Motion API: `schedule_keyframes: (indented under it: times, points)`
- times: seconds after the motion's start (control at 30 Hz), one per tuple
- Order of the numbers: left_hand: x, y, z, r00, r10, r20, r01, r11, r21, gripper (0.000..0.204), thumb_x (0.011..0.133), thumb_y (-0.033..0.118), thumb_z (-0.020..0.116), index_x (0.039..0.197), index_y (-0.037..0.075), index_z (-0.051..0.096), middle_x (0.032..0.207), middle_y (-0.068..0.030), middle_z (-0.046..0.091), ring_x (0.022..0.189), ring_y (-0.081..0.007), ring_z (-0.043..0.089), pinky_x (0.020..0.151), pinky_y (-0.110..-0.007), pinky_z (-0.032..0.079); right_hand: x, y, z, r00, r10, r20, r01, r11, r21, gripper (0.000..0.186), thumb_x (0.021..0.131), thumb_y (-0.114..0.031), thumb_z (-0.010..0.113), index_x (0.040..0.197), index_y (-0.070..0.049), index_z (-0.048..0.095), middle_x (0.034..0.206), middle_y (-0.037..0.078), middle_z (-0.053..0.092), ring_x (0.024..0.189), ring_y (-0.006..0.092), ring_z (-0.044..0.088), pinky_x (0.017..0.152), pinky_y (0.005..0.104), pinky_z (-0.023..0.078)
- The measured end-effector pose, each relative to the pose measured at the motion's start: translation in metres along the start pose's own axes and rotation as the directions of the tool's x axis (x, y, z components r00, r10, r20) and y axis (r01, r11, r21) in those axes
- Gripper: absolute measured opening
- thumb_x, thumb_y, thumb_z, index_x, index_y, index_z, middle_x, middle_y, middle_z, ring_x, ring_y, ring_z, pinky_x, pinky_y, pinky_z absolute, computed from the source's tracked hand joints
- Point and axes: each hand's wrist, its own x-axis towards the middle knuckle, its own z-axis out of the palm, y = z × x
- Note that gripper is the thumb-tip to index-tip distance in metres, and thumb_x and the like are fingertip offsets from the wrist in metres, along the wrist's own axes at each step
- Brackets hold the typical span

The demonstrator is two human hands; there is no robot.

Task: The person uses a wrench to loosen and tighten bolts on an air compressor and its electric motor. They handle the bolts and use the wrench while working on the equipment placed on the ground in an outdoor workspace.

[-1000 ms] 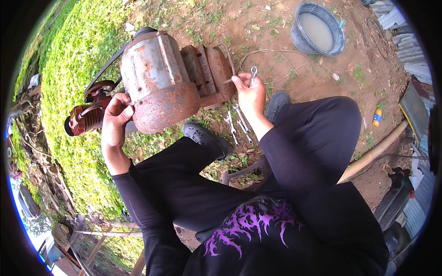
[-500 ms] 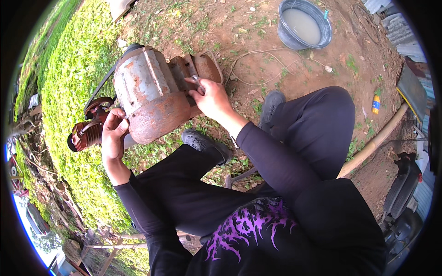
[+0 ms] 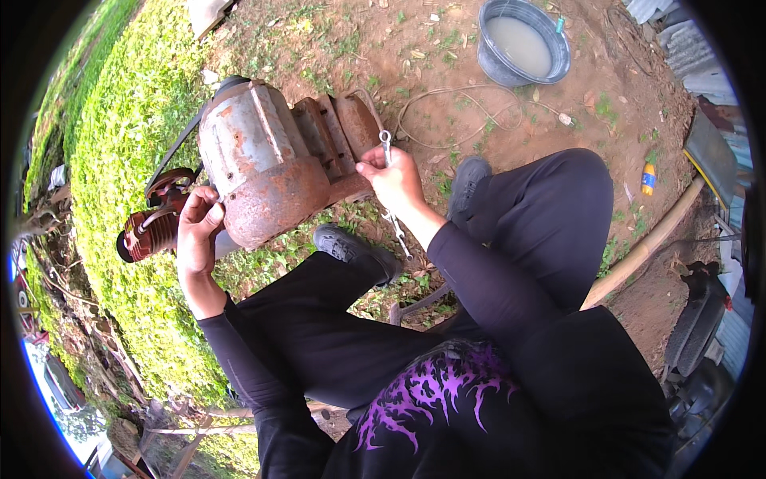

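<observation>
A rusty grey electric motor sits before me, with a rusted end cover toward me. At the cover's left edge my left hand is closed, thumb and fingers pinched together; what is between them is too small to make out. My right hand grips a wrench, whose ring end sticks up past the fingers. That hand is beside the rusty bracket on the motor's right side. Below the right wrist shows another wrench-like metal piece, partly hidden by the hand; whether it joins the held wrench I cannot tell.
A black belt runs from the motor toward a red finned pump. Beyond are a grey bucket of cloudy water and a looped cable on the dirt. An orange bottle and a wooden pole lie right.
My right hand has moved right, away from the motor's bracket, with the wrench now upright in it. More of the lower metal piece shows. The left hand has stayed at the cover's edge.
</observation>
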Motion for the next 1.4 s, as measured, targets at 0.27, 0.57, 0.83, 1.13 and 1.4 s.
schedule_keyframes:
  times: [0.27,0.57,0.83,1.13,1.4]
  points:
    - [0.006,0.001,0.007,1.000,0.006,0.014,-0.006,1.000,-0.015,0.026,0.086,0.009,0.078,0.105,0.010,0.059,0.099,0.0043,0.058,0.091,-0.0082,0.056,0.084,-0.025,0.046,-0.025,0.083,-0.045,0.952,0.119,-0.282,-0.206,0.931,-0.302,0.019,0.085,-0.015,0.079,0.095,0.000,0.071,0.077,0.010,0.072,0.069,0.0202,0.069,0.067,0.0352,0.054]
    - [0.004,0.004,0.002,0.998,0.010,0.057,-0.010,1.000,-0.004,0.026,0.086,0.011,0.079,0.102,0.010,0.059,0.095,0.0050,0.057,0.088,-0.0070,0.055,0.079,-0.024,0.046,0.074,-0.091,0.043,0.879,-0.465,0.110,0.461,0.765,-0.450,0.024,0.088,-0.024,0.076,0.105,-0.008,0.075,0.089,0.011,0.068,0.083,0.0221,0.066,0.077,0.0375,0.053]
    - [0.004,0.004,0.002,0.998,0.020,0.058,-0.021,1.000,0.021,0.026,0.085,0.012,0.080,0.100,0.010,0.059,0.092,0.0058,0.057,0.086,-0.0064,0.055,0.078,-0.024,0.046,0.124,-0.084,0.062,0.715,-0.477,0.510,0.693,0.388,-0.608,0.033,0.086,-0.020,0.069,0.116,-0.007,0.070,0.115,0.017,0.066,0.109,0.0352,0.065,0.095,0.0439,0.055]
    - [0.007,0.004,0.004,0.998,0.023,0.062,-0.023,1.000,0.005,0.027,0.085,0.011,0.080,0.100,0.010,0.058,0.092,0.0058,0.057,0.083,-0.0058,0.055,0.076,-0.023,0.046,0.132,-0.088,0.073,0.707,-0.448,0.547,0.706,0.400,-0.585,0.014,0.081,-0.005,0.064,0.092,0.001,0.071,0.098,0.024,0.069,0.096,0.0414,0.068,0.084,0.0458,0.056]
    - [0.006,0.005,0.006,0.999,0.030,0.042,-0.031,0.999,0.021,0.029,0.083,0.011,0.082,0.101,0.010,0.059,0.092,0.0059,0.058,0.084,-0.0065,0.055,0.076,-0.023,0.045,0.138,-0.113,0.078,0.761,-0.282,0.584,0.647,0.406,-0.646,0.014,0.078,-0.005,0.069,0.089,0.004,0.071,0.093,0.029,0.069,0.096,0.0431,0.069,0.084,0.0470,0.057]
